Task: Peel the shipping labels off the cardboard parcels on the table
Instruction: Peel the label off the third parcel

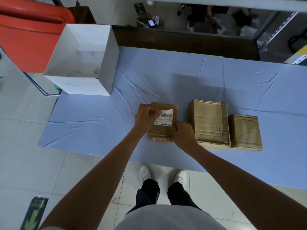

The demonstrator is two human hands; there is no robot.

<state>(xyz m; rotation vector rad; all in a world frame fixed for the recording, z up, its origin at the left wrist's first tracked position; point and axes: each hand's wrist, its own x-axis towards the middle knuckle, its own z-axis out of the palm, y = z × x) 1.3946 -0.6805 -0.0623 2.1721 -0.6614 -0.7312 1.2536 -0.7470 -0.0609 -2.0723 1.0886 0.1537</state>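
Looking down at yourself now: both your arms are bare right up to the frame's edge, no sleeves, no watch, no rings or gloves on your left hand (pixel 145 118) or your right hand (pixel 183 135). You've got a light grey top (pixel 166 218) filling the bottom of the view, rounded and plain, no print showing. Below it, black trousers (pixel 147 193), loose and wide at the hems. On your feet, white shoes (pixel 144 173), smooth toes, a plain matching pair.

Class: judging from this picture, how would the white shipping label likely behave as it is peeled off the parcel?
The shipping label probably bends easily: its corner curls up at the left hand. It likely clings, since the right hand braces the parcel.
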